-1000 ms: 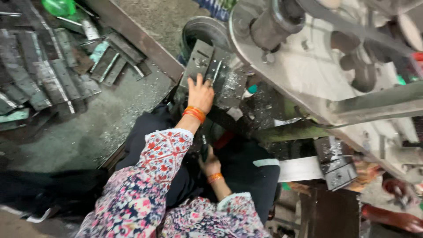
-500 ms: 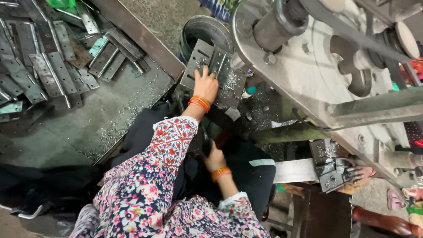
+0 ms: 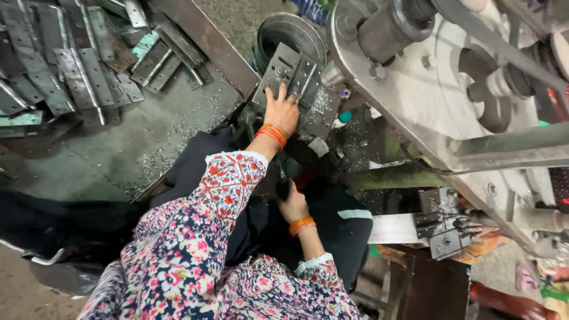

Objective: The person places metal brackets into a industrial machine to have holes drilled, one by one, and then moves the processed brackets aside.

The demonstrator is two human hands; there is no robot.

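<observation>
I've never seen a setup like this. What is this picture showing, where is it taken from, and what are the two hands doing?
The picture comes from a camera worn on the person's head, looking down past flowered sleeves at their own hands. The left hand reaches forward and rests flat on a grey metal plate with slots, which leans against a large machine with a heavy wheel and shaft. The right hand sits lower, near the lap, gripping a dark handle; what that handle belongs to is hidden. To the left, on a grey work surface dusted with metal chips, lies a pile of flat metal strips. A round metal tin stands behind the plate.
</observation>
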